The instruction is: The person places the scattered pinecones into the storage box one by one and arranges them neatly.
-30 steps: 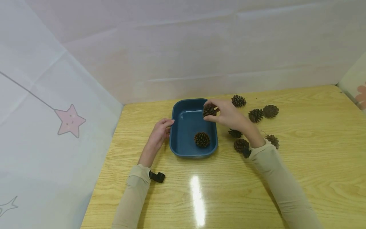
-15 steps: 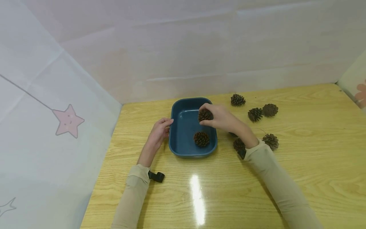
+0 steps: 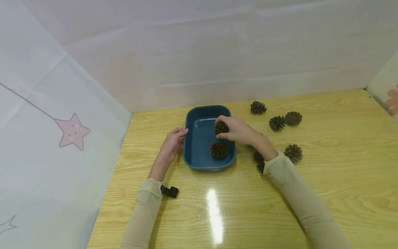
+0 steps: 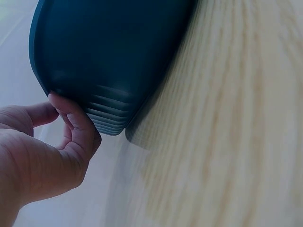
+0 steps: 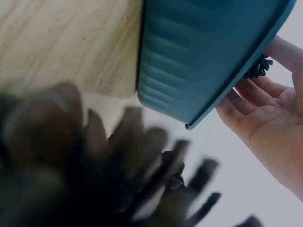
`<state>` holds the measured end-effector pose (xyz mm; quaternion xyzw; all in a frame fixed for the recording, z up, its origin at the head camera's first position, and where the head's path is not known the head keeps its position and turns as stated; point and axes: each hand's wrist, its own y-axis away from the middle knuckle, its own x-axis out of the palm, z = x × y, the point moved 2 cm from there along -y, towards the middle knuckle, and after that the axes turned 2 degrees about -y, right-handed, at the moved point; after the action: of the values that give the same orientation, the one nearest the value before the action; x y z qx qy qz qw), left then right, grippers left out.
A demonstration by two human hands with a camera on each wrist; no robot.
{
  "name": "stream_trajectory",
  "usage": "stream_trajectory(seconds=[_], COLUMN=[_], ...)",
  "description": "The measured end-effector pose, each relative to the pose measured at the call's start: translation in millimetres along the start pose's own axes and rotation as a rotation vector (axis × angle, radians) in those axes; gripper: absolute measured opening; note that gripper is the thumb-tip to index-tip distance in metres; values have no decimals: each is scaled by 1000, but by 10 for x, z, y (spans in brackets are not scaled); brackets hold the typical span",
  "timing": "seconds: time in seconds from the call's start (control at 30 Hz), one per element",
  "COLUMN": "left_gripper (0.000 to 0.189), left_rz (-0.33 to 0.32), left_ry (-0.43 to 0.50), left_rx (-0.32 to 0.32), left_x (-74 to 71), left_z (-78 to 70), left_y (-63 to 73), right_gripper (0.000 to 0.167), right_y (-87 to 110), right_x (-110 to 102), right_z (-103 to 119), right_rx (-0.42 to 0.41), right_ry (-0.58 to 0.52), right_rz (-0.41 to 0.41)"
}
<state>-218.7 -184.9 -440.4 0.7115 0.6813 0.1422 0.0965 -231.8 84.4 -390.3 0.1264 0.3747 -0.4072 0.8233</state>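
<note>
Wood-grain table (image 3: 264, 207), a blue tray (image 3: 199, 148) on it, a pine cone (image 3: 221, 128) held within the tray's outline.
The left hand (image 3: 171, 144) grips the tray's left rim, fingers curled against the outer wall; the right hand (image 3: 240, 130), over the right edge, pinches the pine cone between thumb and fingers, though whether it touches the tray's floor cannot be told. A second cone (image 3: 218, 150) lies in the near right corner; loose cones (image 3: 277, 123) lie on the table to the right.
</note>
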Motion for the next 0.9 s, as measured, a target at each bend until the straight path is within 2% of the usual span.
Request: stream_trajectory(seconds=[0.53,0.77,0.9], left_gripper=[15,14,14], left_rz=[7,3,5], left_ry=[23,27,27], left_rx=[1,0,1], left_x=[6,7,8], left_z=[-5,4,4], left_y=[7,3,0], right_gripper=[43,36,34], right_y=[-26,12,63], right_x=[49,-6,-108], right_z=[-13,-21,-9], right_rx=[21,39,58], right_ry=[28,-44,-64], right_rz=[37,43,0])
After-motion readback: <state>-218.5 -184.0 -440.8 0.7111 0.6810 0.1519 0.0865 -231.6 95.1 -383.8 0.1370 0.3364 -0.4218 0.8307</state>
